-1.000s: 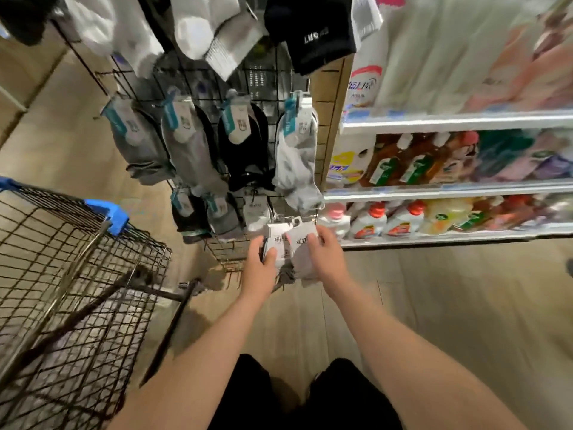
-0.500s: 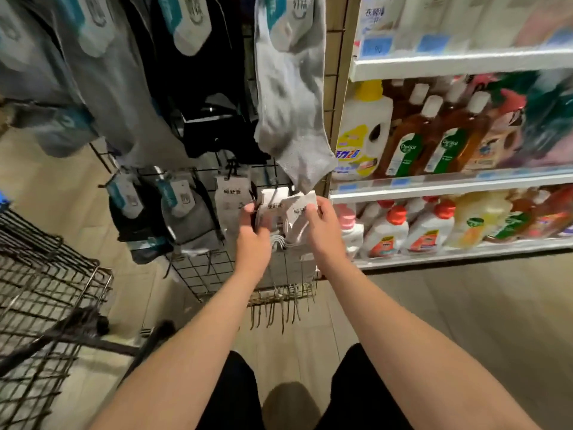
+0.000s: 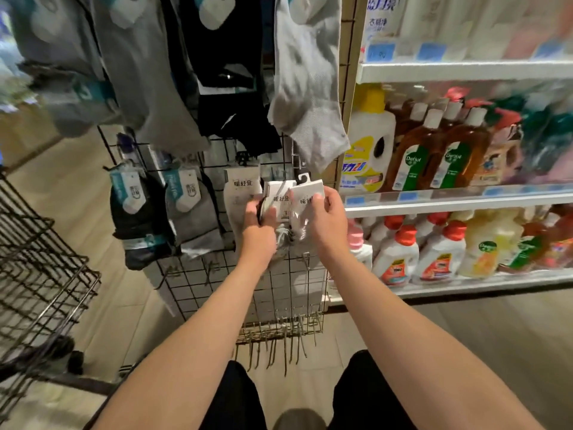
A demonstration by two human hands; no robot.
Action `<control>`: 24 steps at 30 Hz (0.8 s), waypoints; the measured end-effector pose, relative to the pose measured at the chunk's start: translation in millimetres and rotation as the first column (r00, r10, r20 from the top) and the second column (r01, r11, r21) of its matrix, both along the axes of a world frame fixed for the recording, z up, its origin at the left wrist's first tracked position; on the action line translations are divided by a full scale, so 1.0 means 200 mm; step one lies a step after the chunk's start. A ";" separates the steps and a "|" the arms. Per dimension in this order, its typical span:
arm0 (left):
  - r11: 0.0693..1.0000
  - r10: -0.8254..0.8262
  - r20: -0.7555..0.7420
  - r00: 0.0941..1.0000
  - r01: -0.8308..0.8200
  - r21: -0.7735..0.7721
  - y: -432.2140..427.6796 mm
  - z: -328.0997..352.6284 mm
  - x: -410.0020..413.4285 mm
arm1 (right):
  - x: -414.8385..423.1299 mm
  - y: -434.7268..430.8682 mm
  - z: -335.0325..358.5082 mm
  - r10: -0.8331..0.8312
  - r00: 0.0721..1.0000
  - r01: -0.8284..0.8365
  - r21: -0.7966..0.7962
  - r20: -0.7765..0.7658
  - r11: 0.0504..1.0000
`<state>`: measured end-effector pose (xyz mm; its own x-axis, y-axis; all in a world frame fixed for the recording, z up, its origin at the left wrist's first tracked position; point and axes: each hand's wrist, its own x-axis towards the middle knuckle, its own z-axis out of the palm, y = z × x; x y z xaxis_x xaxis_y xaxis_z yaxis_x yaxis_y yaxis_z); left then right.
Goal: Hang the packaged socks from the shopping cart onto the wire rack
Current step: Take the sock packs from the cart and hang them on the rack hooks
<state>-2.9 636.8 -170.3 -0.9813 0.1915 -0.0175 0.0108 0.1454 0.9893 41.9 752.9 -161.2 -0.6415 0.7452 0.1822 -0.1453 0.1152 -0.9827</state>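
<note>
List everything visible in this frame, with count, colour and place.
wire rack: one, black grid, centre
left sock pack: one, white card, in front of the rack's lower row
right sock pack: one, white card, beside the left one
hung white-carded pack: one, on the rack, left of the held packs
lower hung socks: two pairs, one dark, one grey, rack's left side
upper hung socks: several, grey and black, top
spare hooks: many, metal, rack's foot
shopping cart: one, dark wire, far left
shelves: white, right
bottles: many, brown or white with red caps, on the shelves
left hand: grip on the left sock pack
right hand: grip on the right sock pack
legs: two, black clothing, bottom
</note>
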 end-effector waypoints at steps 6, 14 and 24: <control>0.997 -0.046 -0.035 0.998 0.048 0.054 -0.05 0.05 0.05 | 0.04 0.00 0.08 -0.057 0.997 0.058 0.020 -0.058 0.998; 0.997 -0.074 -0.185 0.980 0.079 0.021 -0.10 0.11 0.05 | -0.02 0.02 0.19 0.020 0.999 -0.015 0.161 -0.033 0.987; 0.997 -0.060 -0.195 0.979 0.067 0.027 -0.10 0.08 0.06 | -0.05 0.02 0.18 0.032 0.997 -0.040 0.115 0.068 0.993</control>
